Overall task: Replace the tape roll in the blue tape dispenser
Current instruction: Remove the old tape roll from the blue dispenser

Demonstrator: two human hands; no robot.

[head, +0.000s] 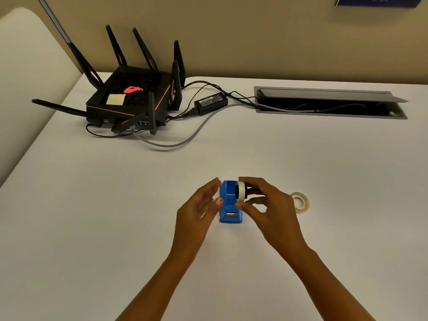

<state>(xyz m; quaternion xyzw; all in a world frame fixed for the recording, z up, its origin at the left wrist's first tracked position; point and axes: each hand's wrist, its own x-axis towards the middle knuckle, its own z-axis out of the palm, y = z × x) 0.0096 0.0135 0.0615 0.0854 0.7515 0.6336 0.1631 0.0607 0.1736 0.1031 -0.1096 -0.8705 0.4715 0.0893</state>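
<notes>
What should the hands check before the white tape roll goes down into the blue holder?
1. Right hand pinches the white tape roll firmly: ok.
2. Black hub sits inside that roll: ok.
3. Left hand steadies the blue tape dispenser: not ok, it is open beside it.
4. Dispenser slot is free: ok, looks bare.
5. Roll is lined up over the slot: not ok, it is off to the right edge.
6. Other tape roll lies out of the way on the table: ok.
</notes>
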